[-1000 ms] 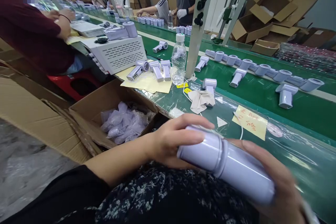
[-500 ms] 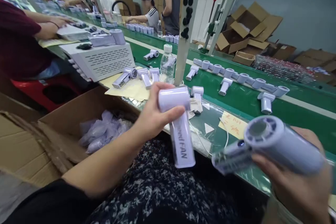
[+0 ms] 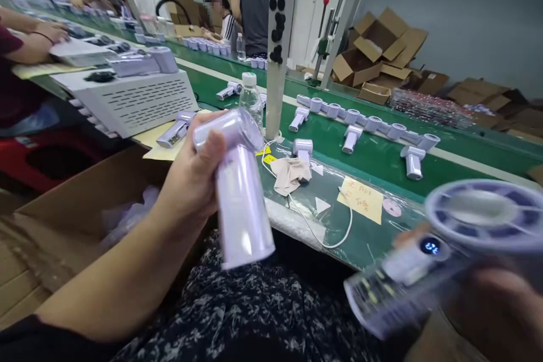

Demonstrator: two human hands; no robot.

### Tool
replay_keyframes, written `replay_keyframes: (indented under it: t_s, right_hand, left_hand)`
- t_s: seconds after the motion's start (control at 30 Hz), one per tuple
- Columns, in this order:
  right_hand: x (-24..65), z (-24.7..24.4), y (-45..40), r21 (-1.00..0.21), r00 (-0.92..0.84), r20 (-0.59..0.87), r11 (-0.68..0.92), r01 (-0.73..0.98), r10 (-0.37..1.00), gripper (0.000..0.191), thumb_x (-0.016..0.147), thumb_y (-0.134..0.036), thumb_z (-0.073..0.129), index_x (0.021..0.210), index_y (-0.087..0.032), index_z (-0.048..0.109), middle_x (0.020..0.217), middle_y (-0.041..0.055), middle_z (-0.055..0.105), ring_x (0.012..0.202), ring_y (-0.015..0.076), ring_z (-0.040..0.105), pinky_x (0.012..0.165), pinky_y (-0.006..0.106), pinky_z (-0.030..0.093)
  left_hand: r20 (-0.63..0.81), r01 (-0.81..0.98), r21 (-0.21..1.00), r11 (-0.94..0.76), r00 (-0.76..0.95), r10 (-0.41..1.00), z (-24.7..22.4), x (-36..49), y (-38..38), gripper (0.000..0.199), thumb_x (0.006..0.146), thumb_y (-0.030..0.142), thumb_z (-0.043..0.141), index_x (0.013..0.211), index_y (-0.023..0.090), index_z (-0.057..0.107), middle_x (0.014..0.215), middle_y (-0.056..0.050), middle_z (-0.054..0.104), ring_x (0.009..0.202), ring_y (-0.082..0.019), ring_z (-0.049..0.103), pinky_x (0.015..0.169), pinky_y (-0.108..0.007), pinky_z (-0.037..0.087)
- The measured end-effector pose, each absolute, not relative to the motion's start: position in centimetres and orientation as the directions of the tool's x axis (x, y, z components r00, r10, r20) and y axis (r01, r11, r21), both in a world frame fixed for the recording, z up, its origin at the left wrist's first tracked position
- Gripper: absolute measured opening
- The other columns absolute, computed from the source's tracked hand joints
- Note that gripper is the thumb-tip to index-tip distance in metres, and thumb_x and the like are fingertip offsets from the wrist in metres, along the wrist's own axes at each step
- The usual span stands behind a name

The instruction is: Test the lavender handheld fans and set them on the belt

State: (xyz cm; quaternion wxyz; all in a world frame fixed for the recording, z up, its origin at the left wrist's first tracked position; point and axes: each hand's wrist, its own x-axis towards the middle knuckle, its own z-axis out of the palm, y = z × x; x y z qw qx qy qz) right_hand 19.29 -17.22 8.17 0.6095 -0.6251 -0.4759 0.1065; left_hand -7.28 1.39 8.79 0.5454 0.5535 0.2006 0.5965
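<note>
My left hand (image 3: 190, 175)'s fingers clamp one fan (image 3: 244, 203) by its head, leaving its handle free. My right hand (image 3: 500, 297)'s blurred fingers grip a second fan (image 3: 407, 271) near the table (image 3: 367, 249), probably angled to show me its lit display (image 3: 430, 245).

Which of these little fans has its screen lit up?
The fan in the right hand: its small round screen glows bluish white. I see no lit screen on the one in the left hand, or on those on the green belt.

Glossy lilac plastic fan (image 3: 244, 203), wrinkled matt cloth (image 3: 291, 173), clear plastic bottle (image 3: 251, 99)
</note>
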Motion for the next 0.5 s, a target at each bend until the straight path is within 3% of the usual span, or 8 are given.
replay_keyframes:
  t_s: [0.1, 0.23, 0.37, 0.5]
  right_hand:
    - [18.3, 7.3, -15.4, -0.954, 0.505, 0.287, 0.194, 0.228, 0.814, 0.075, 0.057, -0.069, 0.092, 0.114, -0.027, 0.069, 0.090, 0.0051, 0.071, 0.064, 0.0210, 0.066, 0.049, 0.032, 0.058]
    - [16.2, 4.8, -13.7, -0.997, 0.433, 0.072, 0.064, 0.034, 0.898, 0.070, 0.067, -0.075, 0.083, 0.110, -0.022, 0.068, 0.071, 0.0011, 0.068, 0.050, 0.0158, 0.059, 0.039, 0.025, 0.048]
    - [14.2, 3.1, -13.1, -1.000, 0.402, 0.004, 0.004, 0.001, 0.916, 0.070, 0.069, -0.077, 0.080, 0.110, -0.021, 0.067, 0.085, 0.0058, 0.076, 0.062, 0.0200, 0.067, 0.047, 0.028, 0.054]
    - [14.8, 2.9, -13.1, -0.992, 0.388, -0.088, -0.115, 0.048, 0.918, 0.088, 0.059, -0.086, 0.078, 0.115, -0.019, 0.069, 0.093, 0.0115, 0.079, 0.067, 0.0272, 0.072, 0.050, 0.035, 0.057]
  left_hand:
    - [0.335, -0.365, 0.913, -0.180, 0.422, 0.843, 7.4, -6.1, 0.4, 0.070, 0.073, 0.075, 0.075, 0.112, 0.021, 0.056, 0.085, -0.001, 0.069, 0.061, -0.013, 0.065, 0.047, -0.021, 0.049]
    - [0.097, -0.150, 0.989, -0.007, 0.601, 0.793, 5.1, -4.6, -1.5, 0.076, 0.077, 0.087, 0.058, 0.114, 0.020, 0.053, 0.083, -0.001, 0.067, 0.056, -0.011, 0.059, 0.046, -0.021, 0.041]
    - [-0.046, -0.004, 0.998, 0.065, 0.661, 0.749, 3.8, -4.0, -2.5, 0.072, 0.083, 0.084, 0.055, 0.119, 0.022, 0.051, 0.075, 0.004, 0.058, 0.051, -0.010, 0.051, 0.045, -0.021, 0.037]
    - [-0.102, 0.037, 0.994, 0.105, 0.669, 0.736, 3.7, -4.0, -2.6, 0.071, 0.085, 0.086, 0.047, 0.119, 0.023, 0.049, 0.072, 0.004, 0.055, 0.048, -0.009, 0.046, 0.043, -0.020, 0.037]
